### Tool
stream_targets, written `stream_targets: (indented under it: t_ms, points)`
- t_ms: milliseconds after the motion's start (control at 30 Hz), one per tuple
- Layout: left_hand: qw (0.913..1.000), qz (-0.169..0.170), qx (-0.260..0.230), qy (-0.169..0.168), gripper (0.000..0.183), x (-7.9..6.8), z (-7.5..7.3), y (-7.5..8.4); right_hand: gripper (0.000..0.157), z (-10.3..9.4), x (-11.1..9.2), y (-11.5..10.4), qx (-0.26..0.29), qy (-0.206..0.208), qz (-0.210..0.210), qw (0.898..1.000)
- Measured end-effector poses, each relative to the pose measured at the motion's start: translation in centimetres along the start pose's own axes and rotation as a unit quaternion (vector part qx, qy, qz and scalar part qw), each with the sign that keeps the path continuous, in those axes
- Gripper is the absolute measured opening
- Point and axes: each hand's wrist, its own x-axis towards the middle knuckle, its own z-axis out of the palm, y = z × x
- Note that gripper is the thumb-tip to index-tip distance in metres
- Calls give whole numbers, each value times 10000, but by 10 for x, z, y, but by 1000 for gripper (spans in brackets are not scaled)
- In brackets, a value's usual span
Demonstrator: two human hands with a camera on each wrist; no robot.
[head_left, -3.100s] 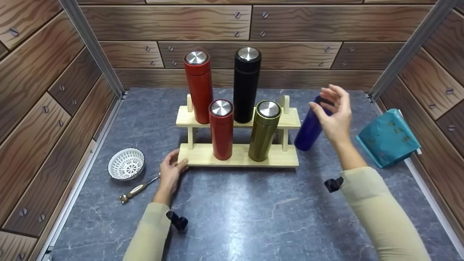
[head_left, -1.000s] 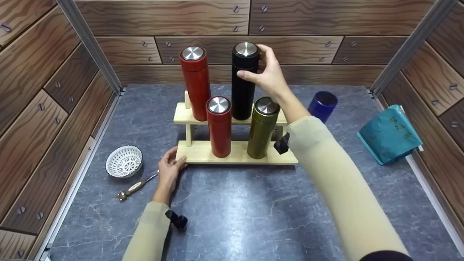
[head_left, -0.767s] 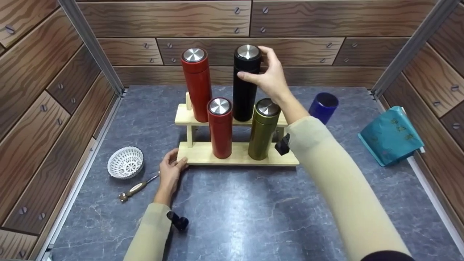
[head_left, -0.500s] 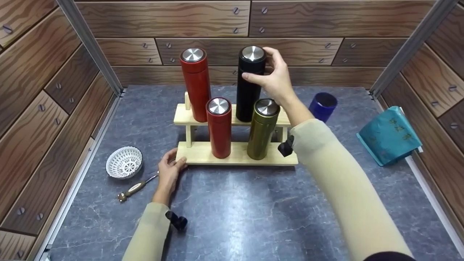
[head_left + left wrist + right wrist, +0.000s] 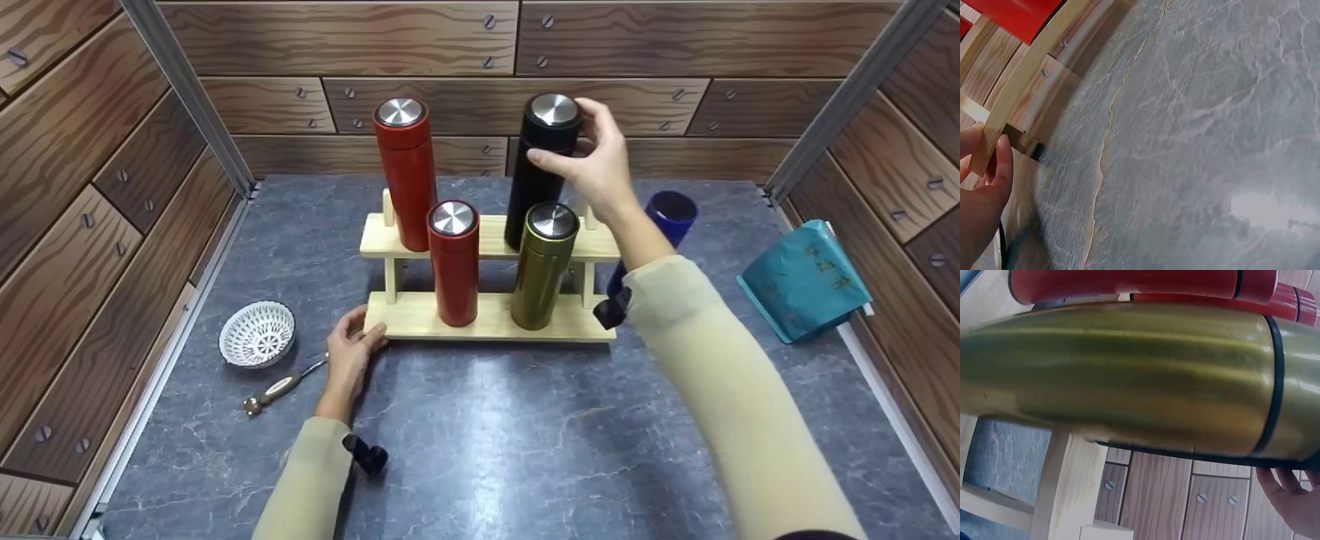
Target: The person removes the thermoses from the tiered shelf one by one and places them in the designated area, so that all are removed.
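My right hand grips the upper part of a black thermos, thumb in front and fingers behind. The black thermos stands on the upper shelf of a two-tier wooden rack, tilted slightly in the head view. A red thermos is on the same shelf to its left. On the lower shelf are a second red thermos and a gold thermos; the gold one fills much of the right wrist view. My left hand pinches the lower shelf's left end between thumb and fingers.
A blue cylinder with a dark top stands right of the rack, partly behind my right arm. Farther right is a teal pouch. At left sit a white patterned bowl and a wooden-handled tool. Plank-patterned walls enclose the sides and back.
My right hand went from beside the blue cylinder to the black thermos, took hold of it, and shifted it right along the upper shelf. The left hand has stayed on the rack.
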Motion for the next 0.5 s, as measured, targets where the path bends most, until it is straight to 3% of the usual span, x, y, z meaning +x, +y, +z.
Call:
stream_targets:
  t_ms: [500]
  points:
    - [9999, -22, 45, 161, 51, -4, 5, 1, 71, -34, -5, -4, 75, 496, -46, 9987]
